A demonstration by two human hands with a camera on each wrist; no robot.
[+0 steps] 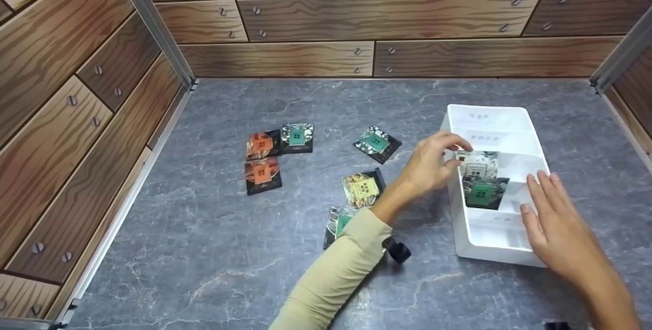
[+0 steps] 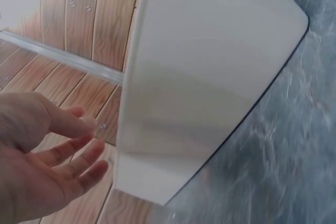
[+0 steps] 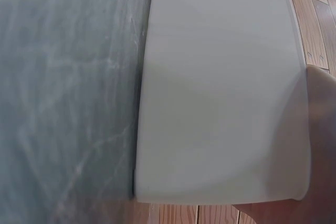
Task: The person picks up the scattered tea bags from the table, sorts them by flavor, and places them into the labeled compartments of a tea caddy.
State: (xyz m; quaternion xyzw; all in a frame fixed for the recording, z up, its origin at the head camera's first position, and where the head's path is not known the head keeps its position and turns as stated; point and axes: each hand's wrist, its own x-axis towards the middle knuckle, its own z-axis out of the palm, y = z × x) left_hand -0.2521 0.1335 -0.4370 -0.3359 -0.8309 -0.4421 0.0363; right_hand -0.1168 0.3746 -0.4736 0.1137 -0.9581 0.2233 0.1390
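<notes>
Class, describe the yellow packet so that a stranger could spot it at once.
Start at the white box on the grey table. To its left, past the left hand, the yellow packet lies between a far green packet and a near green packet. It alone in the head view has a yellow label.

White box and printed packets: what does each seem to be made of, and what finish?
White box: probably molded plastic with a smooth, satin finish, going by its even walls and rounded corners. Printed packets: perhaps coated paper or foil film, since they look thin and flat with printed faces; whether glossy or matte is unclear.
</notes>
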